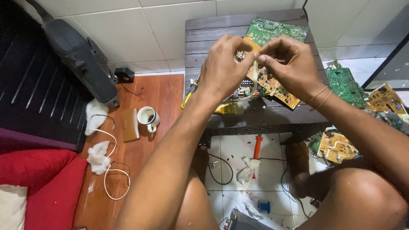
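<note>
**Both hands pinching a small part over a circuit board**

The left hand [221, 64] is hovering above the dark table [204, 36], its fingers drawn together and clamping a small metallic part [240, 55] at the tips. The right hand [287, 64] is meeting it from the other side, thumb and forefinger closed in a pinch just beside that part; what it is gripping is too small to tell. Both hands are working directly over an orange board [277, 87] that is lying on the table, partly hidden beneath them.

A green board [275, 30] is resting at the far edge of the table. A yellow-handled screwdriver [188, 94] is lying at the table's left edge, and a yellowish tool [230, 108] is sitting near the front edge.

On the wooden floor to the left, a white mug [148, 117] is standing beside a brown block [130, 125], with a white cable [111, 166] looping nearby. More boards, a green one [345, 85] and orange ones [336, 147], are lying on the tiles to the right. A red-handled tool [257, 149] is lying under the table.
</note>
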